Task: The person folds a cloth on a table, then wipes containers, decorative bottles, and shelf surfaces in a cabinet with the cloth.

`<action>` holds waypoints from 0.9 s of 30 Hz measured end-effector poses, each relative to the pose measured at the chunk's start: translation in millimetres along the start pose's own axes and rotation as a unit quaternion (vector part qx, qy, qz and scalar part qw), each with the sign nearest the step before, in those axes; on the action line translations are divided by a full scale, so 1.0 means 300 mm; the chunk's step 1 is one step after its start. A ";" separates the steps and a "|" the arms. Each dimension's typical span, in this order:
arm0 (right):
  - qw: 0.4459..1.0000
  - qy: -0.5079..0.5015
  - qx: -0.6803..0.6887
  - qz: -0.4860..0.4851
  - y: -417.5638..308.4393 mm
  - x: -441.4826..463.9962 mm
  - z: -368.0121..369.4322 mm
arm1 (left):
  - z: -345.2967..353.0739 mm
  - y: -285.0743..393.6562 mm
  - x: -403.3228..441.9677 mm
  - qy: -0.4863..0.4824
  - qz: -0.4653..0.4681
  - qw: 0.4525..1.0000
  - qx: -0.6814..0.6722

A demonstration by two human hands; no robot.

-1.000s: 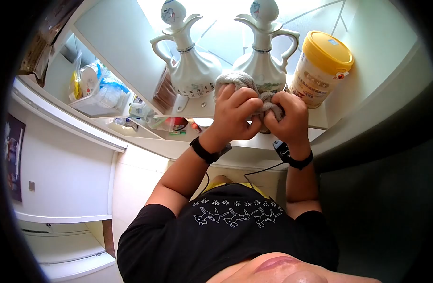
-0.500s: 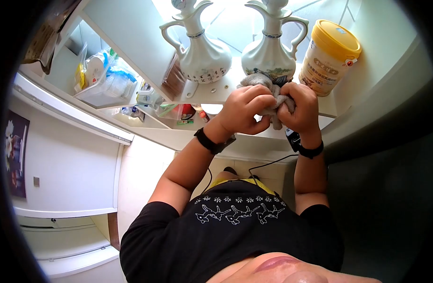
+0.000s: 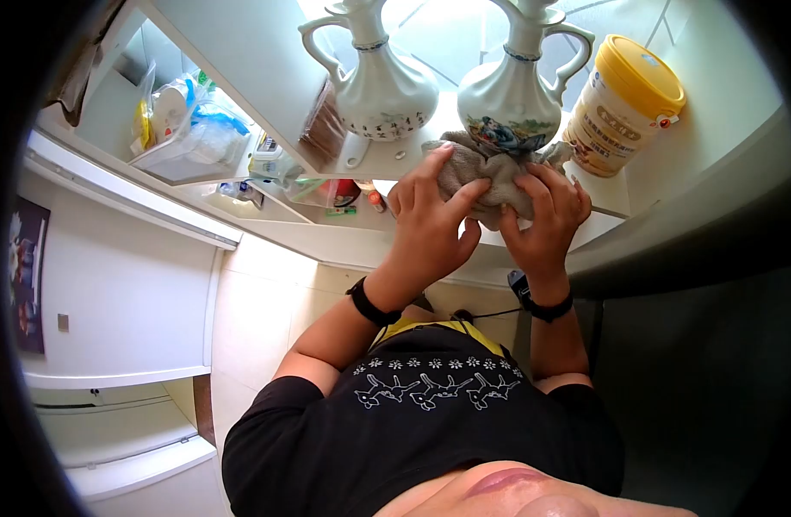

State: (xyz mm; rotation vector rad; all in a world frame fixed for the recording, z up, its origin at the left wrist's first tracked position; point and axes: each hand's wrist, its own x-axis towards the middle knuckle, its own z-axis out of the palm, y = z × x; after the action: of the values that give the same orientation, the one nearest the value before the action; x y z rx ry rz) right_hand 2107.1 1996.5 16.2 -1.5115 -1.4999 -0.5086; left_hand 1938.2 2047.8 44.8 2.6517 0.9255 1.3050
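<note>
A crumpled grey cloth [image 3: 485,179] is at the shelf's front edge, just below a white porcelain pitcher [image 3: 509,99] with a painted scene on its belly. My left hand [image 3: 431,211] grips the cloth's left side, index finger stretched along it and thumb apart. On the other side, my right hand [image 3: 546,211] has its fingers bent over the cloth. A second white pitcher [image 3: 385,95], marked with dark characters, stands to the left. To the right stands a milk powder can [image 3: 615,116] with a yellow lid.
A brown box [image 3: 320,129] lies beside the left pitcher. Left of the divider, a white bin [image 3: 189,164] holds plastic bags and packets. Small items, among them a red one [image 3: 346,191], fill the lower shelf. A dark surface [image 3: 705,370] rises at my right.
The cloth has gone from bunched and twisted to spread wider. My fingers have loosened from tight fists and moved apart. The pitchers and can appear slightly further right as the view shifted.
</note>
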 end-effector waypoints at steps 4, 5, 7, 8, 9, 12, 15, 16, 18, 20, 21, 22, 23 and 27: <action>0.999 -0.038 -0.022 0.031 -0.034 0.019 -0.015 | -0.019 0.012 -0.010 -0.024 0.010 0.996 0.088; 0.998 -0.038 -0.025 0.034 -0.042 0.023 -0.015 | -0.024 0.012 -0.011 -0.024 0.024 0.993 0.110; 0.998 -0.043 -0.031 0.032 -0.051 0.029 -0.018 | -0.021 -0.004 -0.006 -0.025 0.036 0.995 0.085; 0.998 -0.049 -0.026 0.032 -0.054 0.030 -0.020 | -0.014 -0.015 -0.002 -0.024 0.045 0.997 0.064; 0.998 -0.049 -0.029 0.035 -0.055 0.030 -0.022 | -0.007 -0.022 0.001 -0.025 0.047 0.997 0.061; 0.999 -0.050 -0.014 0.015 -0.056 0.028 -0.033 | -0.003 -0.027 0.009 -0.005 0.056 0.998 0.038; 0.999 -0.049 0.017 0.011 -0.048 0.029 -0.047 | 0.000 -0.033 0.000 0.003 0.059 0.997 0.043; 0.999 -0.047 0.012 0.014 -0.044 0.028 -0.058 | -0.003 -0.029 -0.003 0.002 0.057 0.997 0.048; 0.997 -0.065 0.028 0.026 -0.038 0.029 -0.082 | -0.006 -0.028 -0.003 0.002 0.064 0.997 0.048; 0.997 -0.066 0.021 0.034 -0.034 0.033 -0.119 | -0.008 -0.028 -0.001 0.005 0.067 0.997 0.041; 0.997 -0.069 0.018 0.037 -0.030 0.035 -0.132 | -0.009 -0.021 0.003 0.007 0.071 0.997 0.040; 0.997 -0.065 0.017 0.036 -0.021 0.034 -0.145 | -0.011 -0.012 0.009 0.003 0.082 0.996 0.027; 0.996 -0.069 0.014 0.049 -0.008 0.030 -0.158 | -0.012 -0.005 0.012 -0.001 0.092 0.996 0.014; 0.995 -0.060 0.000 0.082 0.034 0.017 -0.214 | 0.003 0.027 0.021 -0.006 0.122 0.992 0.014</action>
State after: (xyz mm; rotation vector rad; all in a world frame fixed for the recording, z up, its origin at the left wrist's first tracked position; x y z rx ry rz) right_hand 2137.2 1948.7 49.0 -1.6731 -1.4510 -0.3247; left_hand 1945.8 2044.7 51.2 2.8649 0.6373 1.3250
